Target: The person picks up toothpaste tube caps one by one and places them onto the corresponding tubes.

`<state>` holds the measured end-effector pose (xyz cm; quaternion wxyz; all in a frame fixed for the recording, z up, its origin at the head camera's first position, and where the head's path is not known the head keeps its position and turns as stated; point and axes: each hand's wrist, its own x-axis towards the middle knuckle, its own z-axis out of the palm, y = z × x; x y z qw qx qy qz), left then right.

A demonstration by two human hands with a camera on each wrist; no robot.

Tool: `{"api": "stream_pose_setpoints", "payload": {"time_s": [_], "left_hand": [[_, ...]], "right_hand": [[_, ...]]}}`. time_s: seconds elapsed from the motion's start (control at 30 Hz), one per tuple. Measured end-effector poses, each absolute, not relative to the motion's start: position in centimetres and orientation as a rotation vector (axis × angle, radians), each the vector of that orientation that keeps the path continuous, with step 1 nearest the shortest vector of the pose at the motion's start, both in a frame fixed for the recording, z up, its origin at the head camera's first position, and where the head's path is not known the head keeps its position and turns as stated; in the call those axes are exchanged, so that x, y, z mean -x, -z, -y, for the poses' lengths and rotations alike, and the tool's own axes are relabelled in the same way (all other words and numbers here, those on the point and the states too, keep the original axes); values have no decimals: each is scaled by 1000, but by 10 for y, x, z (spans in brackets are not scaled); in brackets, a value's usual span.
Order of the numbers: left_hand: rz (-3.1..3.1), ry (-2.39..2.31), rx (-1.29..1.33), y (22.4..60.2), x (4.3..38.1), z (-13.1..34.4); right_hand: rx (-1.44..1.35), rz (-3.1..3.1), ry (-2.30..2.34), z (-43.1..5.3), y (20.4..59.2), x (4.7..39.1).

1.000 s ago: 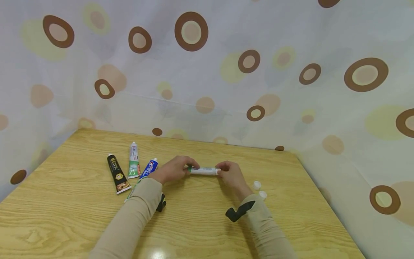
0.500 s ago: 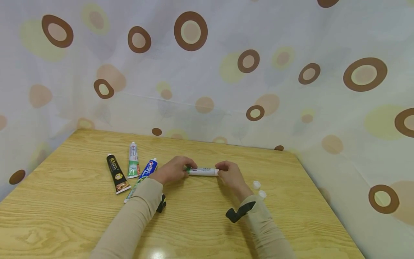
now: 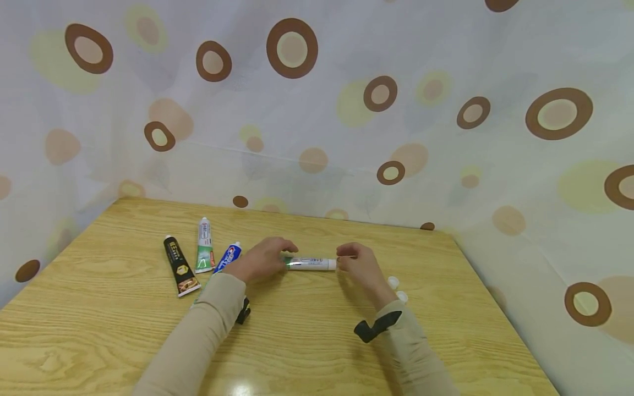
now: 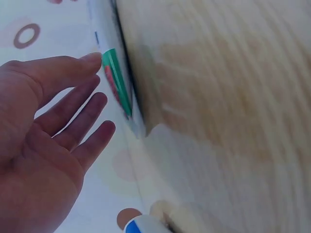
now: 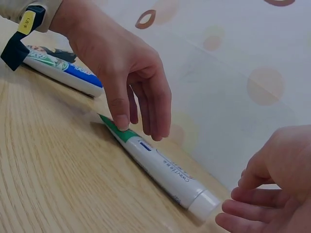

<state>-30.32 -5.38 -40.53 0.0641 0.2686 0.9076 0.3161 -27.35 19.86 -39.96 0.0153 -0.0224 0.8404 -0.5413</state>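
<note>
A white toothpaste tube (image 3: 309, 264) with a green tail end lies on the wooden table, its white cap (image 5: 203, 205) pointing right. At the green end, my left hand (image 3: 266, 258) has its fingers spread and relaxed. The left wrist view shows the left hand (image 4: 53, 102) with fingertips right beside the green band, not curled round it. My right hand (image 3: 359, 267) is just off the cap, its fingers loosely bent with nothing between them; it also shows as a right hand (image 5: 272, 184) at the lower right of the right wrist view.
Left of the hands lie a black tube (image 3: 181, 266), a white and green tube (image 3: 205, 245) and a blue tube (image 3: 229, 257) partly behind the left sleeve. Two small white caps (image 3: 393, 282) lie beside the right wrist. A patterned cloth (image 3: 317, 110) hangs behind the table.
Both hands have loosened from the toothpaste tube. The right hand has moved slightly right off the cap, and the left fingers have lifted and spread. The tube lies turned a little, showing more lettering.
</note>
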Motion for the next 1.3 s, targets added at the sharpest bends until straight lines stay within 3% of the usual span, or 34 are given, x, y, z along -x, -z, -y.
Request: {"api": "stream_pose_setpoints", "payload": {"time_s": [1.3], "left_hand": [[-2920, -1296, -803, 356, 249, 115]], "right_hand": [[197, -2629, 1921, -248, 359, 225]]}}
